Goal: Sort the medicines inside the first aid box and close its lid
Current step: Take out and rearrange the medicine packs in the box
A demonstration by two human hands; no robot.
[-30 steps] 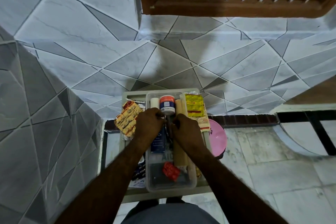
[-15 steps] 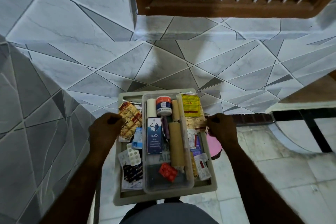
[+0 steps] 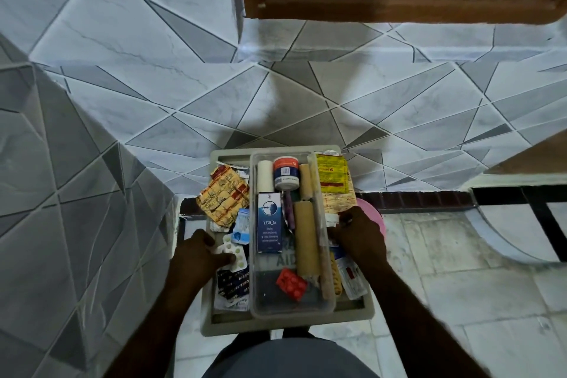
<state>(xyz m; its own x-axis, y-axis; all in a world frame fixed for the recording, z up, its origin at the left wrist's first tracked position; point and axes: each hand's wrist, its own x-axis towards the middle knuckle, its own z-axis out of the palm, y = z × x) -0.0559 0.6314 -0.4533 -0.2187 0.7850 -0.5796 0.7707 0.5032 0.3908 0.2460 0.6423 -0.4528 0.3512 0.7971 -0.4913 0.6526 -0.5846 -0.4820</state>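
The beige first aid box (image 3: 288,327) lies open on my lap with no lid in view. Its clear inner tray (image 3: 291,311) holds a blue-and-white carton (image 3: 269,225), a red-lidded jar (image 3: 286,172), tan bandage rolls (image 3: 305,239) and a red blister pack (image 3: 291,284). Orange foil strips (image 3: 224,196) fill the left compartment and a yellow sachet (image 3: 332,173) lies in the right one. My left hand (image 3: 199,255) pinches a white blister pack (image 3: 234,253) in the left compartment. My right hand (image 3: 360,238) reaches into the right compartment with its fingers curled over the strips, hiding what they touch.
A pink round object (image 3: 372,215) sits just beyond the box's right side. Grey-and-white tiled walls rise ahead and to the left, under a wooden window frame (image 3: 399,6). Pale floor tiles (image 3: 460,270) lie to the right.
Both hands left the middle of the tray, went out to the box's side edges, then came back into the side compartments. The box sits nearer to me and lower.
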